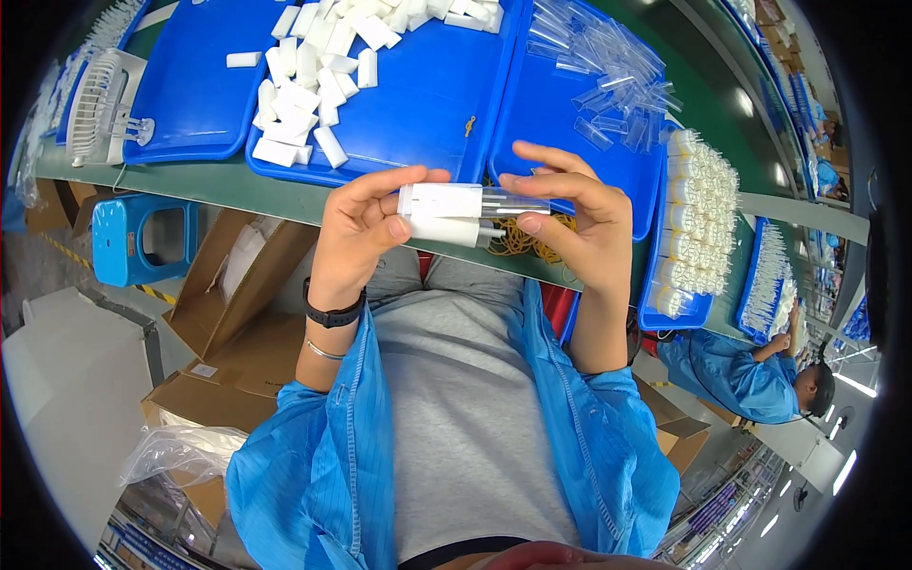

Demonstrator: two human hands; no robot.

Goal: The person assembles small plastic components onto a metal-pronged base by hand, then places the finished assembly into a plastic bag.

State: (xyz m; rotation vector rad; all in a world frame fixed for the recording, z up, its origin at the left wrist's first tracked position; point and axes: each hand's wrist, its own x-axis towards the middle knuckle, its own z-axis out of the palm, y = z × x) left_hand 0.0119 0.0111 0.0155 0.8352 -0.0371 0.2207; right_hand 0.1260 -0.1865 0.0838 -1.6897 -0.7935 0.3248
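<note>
My left hand (pixel 366 220) grips a small bundle of white cylindrical pieces (pixel 445 201) by their left ends, level above the table's near edge. Thin clear stems stick out of the bundle's right side. Between the thumb and fingers of my right hand (pixel 584 214) is a clear plastic tube (pixel 522 205), which meets the stems. How far the tube goes over them I cannot tell. Just below the hands lies a heap of yellow rubber bands (pixel 543 245), partly hidden by the bundle and my right hand.
A blue tray (pixel 418 104) holds loose white pieces (pixel 332 62); another (pixel 532 123) holds loose clear tubes (pixel 617 76). Banded bundles (pixel 698 223) fill a tray at right. A small white fan (pixel 95 109), blue stool (pixel 142 242) and cardboard boxes (pixel 237 285) stand left. A co-worker (pixel 750 375) sits at far right.
</note>
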